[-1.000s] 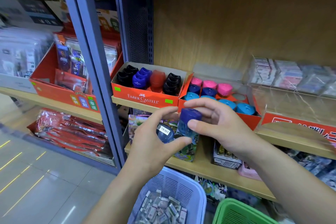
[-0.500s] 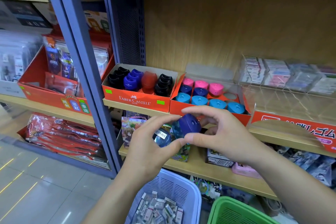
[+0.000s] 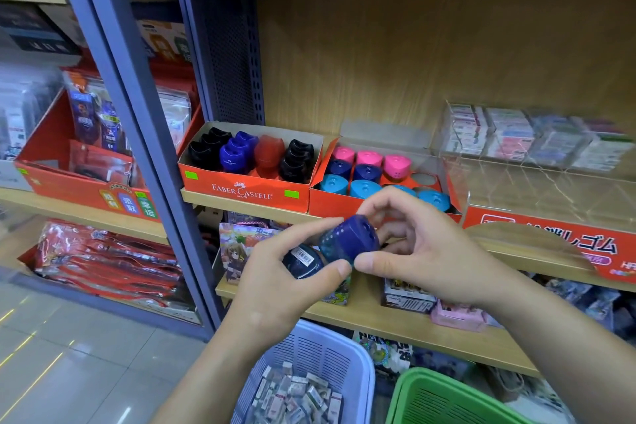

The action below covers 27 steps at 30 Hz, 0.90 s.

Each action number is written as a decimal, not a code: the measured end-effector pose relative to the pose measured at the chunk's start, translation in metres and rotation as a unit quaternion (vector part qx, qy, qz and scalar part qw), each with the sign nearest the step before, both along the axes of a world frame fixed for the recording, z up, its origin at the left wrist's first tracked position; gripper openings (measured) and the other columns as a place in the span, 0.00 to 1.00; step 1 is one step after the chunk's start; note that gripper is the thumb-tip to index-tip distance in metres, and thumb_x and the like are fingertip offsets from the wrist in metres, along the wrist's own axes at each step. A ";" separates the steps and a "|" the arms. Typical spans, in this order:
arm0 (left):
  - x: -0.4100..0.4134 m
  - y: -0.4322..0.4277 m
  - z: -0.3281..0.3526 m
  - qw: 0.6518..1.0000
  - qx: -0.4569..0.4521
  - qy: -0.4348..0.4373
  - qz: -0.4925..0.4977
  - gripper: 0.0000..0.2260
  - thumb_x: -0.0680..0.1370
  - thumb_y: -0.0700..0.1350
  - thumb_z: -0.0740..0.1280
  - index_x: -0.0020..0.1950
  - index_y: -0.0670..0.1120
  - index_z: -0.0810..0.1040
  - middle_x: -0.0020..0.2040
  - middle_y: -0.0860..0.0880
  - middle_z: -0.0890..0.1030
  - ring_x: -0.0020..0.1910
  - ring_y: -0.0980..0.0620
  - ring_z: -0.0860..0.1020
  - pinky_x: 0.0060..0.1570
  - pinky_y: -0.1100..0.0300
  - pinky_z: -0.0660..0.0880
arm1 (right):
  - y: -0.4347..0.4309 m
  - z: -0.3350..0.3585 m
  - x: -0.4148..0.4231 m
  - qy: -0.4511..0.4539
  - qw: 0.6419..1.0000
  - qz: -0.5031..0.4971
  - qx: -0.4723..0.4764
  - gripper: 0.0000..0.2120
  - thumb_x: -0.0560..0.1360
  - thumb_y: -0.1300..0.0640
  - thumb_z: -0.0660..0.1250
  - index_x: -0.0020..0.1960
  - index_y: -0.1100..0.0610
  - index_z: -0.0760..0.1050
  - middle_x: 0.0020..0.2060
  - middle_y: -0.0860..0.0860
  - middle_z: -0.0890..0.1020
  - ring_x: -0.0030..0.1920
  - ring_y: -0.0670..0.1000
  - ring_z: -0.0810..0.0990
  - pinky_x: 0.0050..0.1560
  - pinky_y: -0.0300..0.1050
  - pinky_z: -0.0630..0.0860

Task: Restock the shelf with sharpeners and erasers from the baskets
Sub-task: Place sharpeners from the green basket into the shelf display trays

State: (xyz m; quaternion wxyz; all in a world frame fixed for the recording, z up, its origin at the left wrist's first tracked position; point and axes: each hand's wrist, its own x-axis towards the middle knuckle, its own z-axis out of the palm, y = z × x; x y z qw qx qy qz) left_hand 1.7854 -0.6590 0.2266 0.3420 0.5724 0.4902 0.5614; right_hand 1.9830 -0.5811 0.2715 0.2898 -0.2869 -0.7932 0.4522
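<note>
A dark blue translucent plastic sharpener [image 3: 347,241], dotted along one side, is just in front of the orange cardboard sharpener box [image 3: 335,206], pinched by the right hand [image 3: 423,251]. The left hand [image 3: 285,286] grips a second, barcode-labelled navy sharpener [image 3: 301,260], partly hidden by its fingers.

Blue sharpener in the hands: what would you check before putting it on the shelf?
1. Grip on blue sharpener by left hand and right hand: ok.
2. Hold on labelled sharpener in left hand: ok.
3. Free place, an empty slot in orange tray: ok.
4. Colour matches tray's dark blue row: ok.
5. Cap fully closed: cannot tell.
</note>
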 end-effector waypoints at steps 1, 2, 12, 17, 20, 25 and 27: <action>0.000 0.000 0.001 1.000 0.001 0.003 -0.010 0.18 0.70 0.43 0.75 0.60 0.53 0.84 0.51 0.54 0.86 0.40 0.62 0.80 0.39 0.66 0.75 | -0.001 -0.001 0.000 0.012 1.000 -0.002 0.002 0.19 0.66 0.50 0.80 0.53 0.45 0.77 0.52 0.47 0.83 0.48 0.53 0.84 0.49 0.54 0.82; 0.000 0.000 0.001 1.000 0.001 0.006 -0.019 0.17 0.71 0.43 0.75 0.60 0.53 0.84 0.51 0.54 0.86 0.40 0.62 0.80 0.39 0.66 0.75 | -0.001 -0.002 0.001 0.025 1.000 0.003 0.002 0.20 0.66 0.51 0.80 0.55 0.45 0.77 0.54 0.47 0.82 0.51 0.53 0.84 0.50 0.52 0.82; 0.001 0.004 -0.003 0.998 -0.039 0.049 0.012 0.18 0.72 0.41 0.78 0.58 0.56 0.81 0.53 0.59 0.84 0.51 0.59 0.82 0.53 0.64 0.76 | 0.017 0.021 0.017 -0.030 0.993 -0.055 0.097 0.20 0.70 0.57 0.79 0.59 0.44 0.81 0.49 0.45 0.86 0.49 0.49 0.84 0.54 0.52 0.82; -0.003 0.006 -0.008 0.994 -0.073 0.080 0.029 0.18 0.74 0.37 0.74 0.52 0.59 0.76 0.48 0.61 0.79 0.43 0.56 0.79 0.44 0.67 0.74 | 0.072 0.049 0.025 -0.172 0.935 -0.201 0.237 0.21 0.70 0.50 0.77 0.62 0.47 0.80 0.52 0.46 0.80 0.49 0.46 0.80 0.54 0.47 0.80; -0.005 0.005 -0.008 0.990 -0.088 0.108 0.018 0.22 0.75 0.36 0.71 0.54 0.64 0.72 0.49 0.57 0.77 0.39 0.59 0.74 0.40 0.69 0.71 | 0.095 0.050 0.020 -0.285 0.898 -0.204 0.266 0.24 0.73 0.50 0.76 0.67 0.52 0.78 0.55 0.48 0.79 0.51 0.47 0.78 0.53 0.43 0.76; -0.009 0.007 -0.010 0.992 -0.068 0.109 -0.001 0.23 0.78 0.37 0.70 0.62 0.63 0.72 0.57 0.57 0.76 0.51 0.59 0.78 0.51 0.66 0.74 | 0.113 0.053 0.019 -0.315 0.899 -0.201 0.230 0.24 0.74 0.50 0.76 0.69 0.51 0.77 0.56 0.48 0.83 0.50 0.47 0.79 0.49 0.40 0.75; -0.011 0.009 -0.010 0.994 -0.071 0.078 -0.004 0.25 0.78 0.38 0.72 0.65 0.64 0.71 0.58 0.62 0.77 0.56 0.56 0.79 0.56 0.61 0.77 | 0.115 0.053 0.021 -0.351 0.893 -0.176 0.219 0.24 0.74 0.49 0.76 0.69 0.49 0.77 0.55 0.48 0.84 0.51 0.47 0.80 0.51 0.43 0.78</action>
